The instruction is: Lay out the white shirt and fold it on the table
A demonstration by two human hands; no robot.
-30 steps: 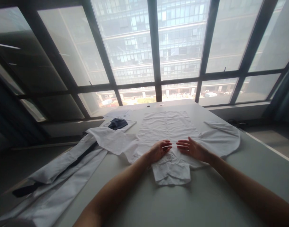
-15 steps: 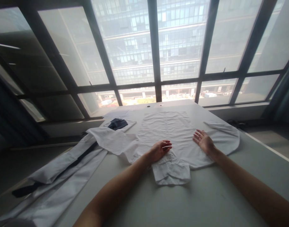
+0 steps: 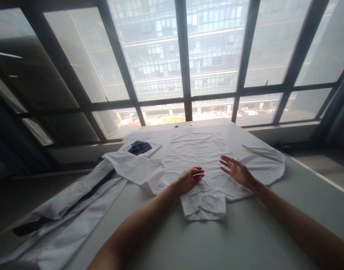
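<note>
A white shirt (image 3: 196, 152) lies spread on the pale table, its sleeves out to both sides and its wrinkled collar part (image 3: 204, 205) toward me. Just above the collar is my left hand (image 3: 189, 177), fingers loosely curved and apart, holding nothing I can see; whether it touches the cloth I cannot tell. My right hand (image 3: 236, 170) is over the right side of the shirt with fingers spread and nothing in them. The right sleeve (image 3: 266, 165) lies beyond my right wrist, curved near the table's edge.
White garments with a dark strip (image 3: 84, 198) hang over the table's left side. A folded dark cloth (image 3: 139, 147) lies at the back left, near some papers (image 3: 136, 134). The table (image 3: 172, 240) reaches toward large windows with dark frames (image 3: 185, 67).
My right hand has moved a little left, toward the middle of the shirt, and its fingers have spread. My left hand and the shirt look nearly the same.
</note>
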